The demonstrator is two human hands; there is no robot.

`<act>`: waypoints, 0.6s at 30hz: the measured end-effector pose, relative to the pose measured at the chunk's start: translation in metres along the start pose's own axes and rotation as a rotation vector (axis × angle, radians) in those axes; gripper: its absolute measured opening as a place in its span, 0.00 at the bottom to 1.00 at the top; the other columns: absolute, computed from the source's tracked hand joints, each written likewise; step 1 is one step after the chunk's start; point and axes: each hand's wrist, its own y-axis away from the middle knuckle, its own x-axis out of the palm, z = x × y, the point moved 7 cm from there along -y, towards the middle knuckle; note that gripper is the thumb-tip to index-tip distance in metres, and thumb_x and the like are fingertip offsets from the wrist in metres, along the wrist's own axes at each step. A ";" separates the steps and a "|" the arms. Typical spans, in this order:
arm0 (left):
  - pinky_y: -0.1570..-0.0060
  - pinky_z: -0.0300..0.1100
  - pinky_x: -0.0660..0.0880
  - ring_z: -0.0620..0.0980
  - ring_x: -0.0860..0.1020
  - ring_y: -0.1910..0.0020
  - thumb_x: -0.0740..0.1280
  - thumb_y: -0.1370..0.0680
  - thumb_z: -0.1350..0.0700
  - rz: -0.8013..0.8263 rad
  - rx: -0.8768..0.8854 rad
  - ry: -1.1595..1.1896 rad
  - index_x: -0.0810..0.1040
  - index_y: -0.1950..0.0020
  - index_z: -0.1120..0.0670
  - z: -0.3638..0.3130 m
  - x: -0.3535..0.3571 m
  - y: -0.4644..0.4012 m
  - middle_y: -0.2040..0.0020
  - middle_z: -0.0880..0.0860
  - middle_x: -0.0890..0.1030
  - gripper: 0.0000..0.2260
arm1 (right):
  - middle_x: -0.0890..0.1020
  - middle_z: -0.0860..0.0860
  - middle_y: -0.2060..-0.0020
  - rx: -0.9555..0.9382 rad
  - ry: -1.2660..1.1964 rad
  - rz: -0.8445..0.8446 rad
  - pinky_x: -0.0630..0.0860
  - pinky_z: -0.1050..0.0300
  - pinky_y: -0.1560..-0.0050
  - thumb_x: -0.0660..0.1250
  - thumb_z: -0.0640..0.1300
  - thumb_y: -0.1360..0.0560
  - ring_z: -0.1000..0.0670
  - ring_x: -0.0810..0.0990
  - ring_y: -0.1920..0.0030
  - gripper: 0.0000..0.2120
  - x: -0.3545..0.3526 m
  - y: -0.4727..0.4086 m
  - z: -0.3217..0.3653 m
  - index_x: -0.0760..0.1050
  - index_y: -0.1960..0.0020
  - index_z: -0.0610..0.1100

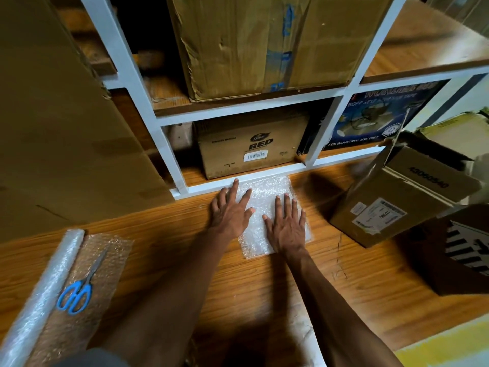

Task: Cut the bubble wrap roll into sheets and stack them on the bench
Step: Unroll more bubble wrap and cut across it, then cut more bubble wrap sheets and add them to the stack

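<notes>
A stack of cut bubble wrap sheets (264, 192) lies flat on the wooden bench (185, 234), close to the white shelf frame. My left hand (230, 210) presses its left part with straight, spread fingers. My right hand (287, 226) lies flat on its right part, fingers straight too. At the lower left lies the bubble wrap roll (42, 290), with a loose length of wrap (105, 260) unrolled beside it. Blue-handled scissors (78, 290) rest on that unrolled length, blades closed and pointing away from me.
A white shelf frame (264, 176) borders the bench's far side, holding cardboard boxes (251, 147). An open cardboard box (397, 202) sits tilted at the right, a dark box (460, 255) below it. A large cardboard sheet (60, 128) leans at the left.
</notes>
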 end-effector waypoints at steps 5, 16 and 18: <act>0.24 0.59 0.59 0.56 0.55 0.21 0.58 0.15 0.42 -0.171 0.041 0.175 0.64 0.20 0.43 0.009 -0.023 0.029 0.17 0.49 0.53 0.23 | 0.58 0.42 0.17 -0.064 -0.098 -0.167 0.50 0.40 0.18 0.40 0.60 0.18 0.41 0.54 0.17 0.36 -0.021 0.019 0.022 0.57 0.17 0.41; 0.32 0.48 0.69 0.51 0.70 0.33 0.64 0.17 0.50 -0.324 -0.048 0.316 0.79 0.34 0.49 0.108 -0.034 0.127 0.33 0.49 0.74 0.13 | 0.76 0.42 0.34 -0.328 -0.131 -0.236 0.72 0.43 0.32 0.67 0.45 0.24 0.40 0.74 0.34 0.22 -0.008 0.092 0.118 0.72 0.31 0.42; 0.33 0.48 0.70 0.51 0.71 0.34 0.64 0.17 0.51 -0.315 -0.059 0.341 0.79 0.35 0.49 0.133 -0.035 0.144 0.35 0.49 0.75 0.12 | 0.76 0.44 0.35 -0.331 -0.119 -0.201 0.73 0.43 0.35 0.63 0.48 0.23 0.40 0.75 0.37 0.20 -0.001 0.105 0.139 0.72 0.32 0.44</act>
